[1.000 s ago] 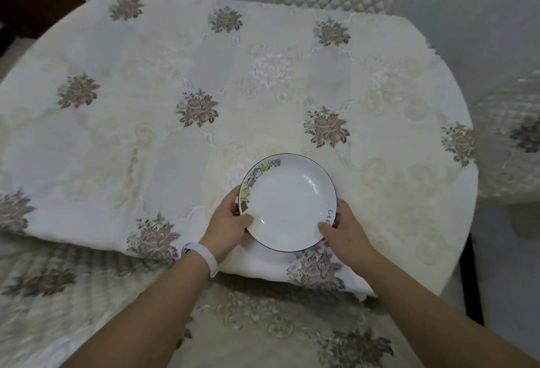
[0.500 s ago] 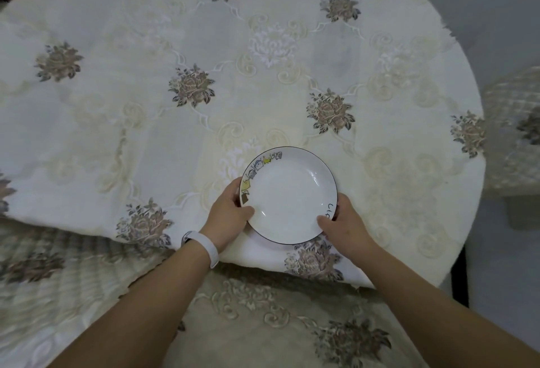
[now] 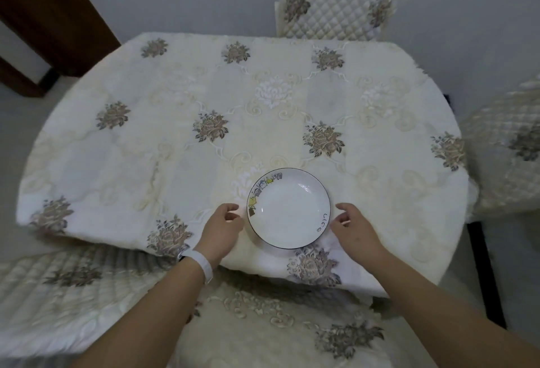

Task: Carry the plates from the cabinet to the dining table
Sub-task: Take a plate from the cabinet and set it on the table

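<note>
Dim, even indoor light, soft shadows; wide-angle bending and motion blur smear the picture's edges.

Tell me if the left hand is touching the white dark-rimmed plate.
Apart. The head view shows a sliver of floral cream tablecloth between the left hand and the round white dark-rimmed plate.

A glossy, smooth white plate (image 3: 292, 215), ceramic by its look, on a matt cloth tablecloth (image 3: 131, 148) with raised floral embroidery. The chair cover (image 3: 333, 14) is quilted cloth, the wristband (image 3: 201, 265) smooth white, the door frame (image 3: 52, 11) dark wood.
</note>
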A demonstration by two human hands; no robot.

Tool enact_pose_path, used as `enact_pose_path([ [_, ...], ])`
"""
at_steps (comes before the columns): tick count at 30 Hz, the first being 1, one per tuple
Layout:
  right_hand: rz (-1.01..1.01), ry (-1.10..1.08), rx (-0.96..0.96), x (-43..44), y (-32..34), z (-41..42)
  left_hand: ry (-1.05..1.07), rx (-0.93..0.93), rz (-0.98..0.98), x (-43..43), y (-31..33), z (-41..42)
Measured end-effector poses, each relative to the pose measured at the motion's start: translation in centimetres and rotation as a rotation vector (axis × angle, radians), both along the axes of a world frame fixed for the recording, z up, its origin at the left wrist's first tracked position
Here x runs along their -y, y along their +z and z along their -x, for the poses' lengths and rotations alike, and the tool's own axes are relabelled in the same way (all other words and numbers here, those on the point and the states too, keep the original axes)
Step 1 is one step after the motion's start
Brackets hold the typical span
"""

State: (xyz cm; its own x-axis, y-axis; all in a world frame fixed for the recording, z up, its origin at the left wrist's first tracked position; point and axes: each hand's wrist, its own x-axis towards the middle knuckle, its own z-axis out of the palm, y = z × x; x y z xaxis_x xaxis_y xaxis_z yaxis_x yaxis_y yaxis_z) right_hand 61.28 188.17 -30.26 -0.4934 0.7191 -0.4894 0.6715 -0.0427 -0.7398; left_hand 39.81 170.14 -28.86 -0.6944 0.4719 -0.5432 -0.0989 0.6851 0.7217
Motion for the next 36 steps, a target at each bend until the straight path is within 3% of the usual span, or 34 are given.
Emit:
enact_pose_path([
  [5, -0.133, 0.099, -0.09, 0.7, 4.5, -0.8, -0.066, -0.195, -0.027, 2.4, 4.0, -3.0],
  [11, -0.501, 0.476, -0.076, 3.2, 10.1, -2.8, -0.322, -0.71, 0.056, 6.0, 8.9, -6.9],
  [15, -0.712, 0.655, -0.087, 5.2, 12.4, -3.8, -0.367, -0.914, 0.15, 9.1, 11.0, -9.2],
  [25, -0.892, 0.967, -0.138, 12.1, 14.5, -3.8, -0.333, -1.165, 0.307, 17.7, 13.0, -13.7],
  [36, -0.993, 1.176, -0.136, 22.3, 17.5, -0.1, -0.18, -1.225, 0.309, 27.6, 13.5, -14.6],
])
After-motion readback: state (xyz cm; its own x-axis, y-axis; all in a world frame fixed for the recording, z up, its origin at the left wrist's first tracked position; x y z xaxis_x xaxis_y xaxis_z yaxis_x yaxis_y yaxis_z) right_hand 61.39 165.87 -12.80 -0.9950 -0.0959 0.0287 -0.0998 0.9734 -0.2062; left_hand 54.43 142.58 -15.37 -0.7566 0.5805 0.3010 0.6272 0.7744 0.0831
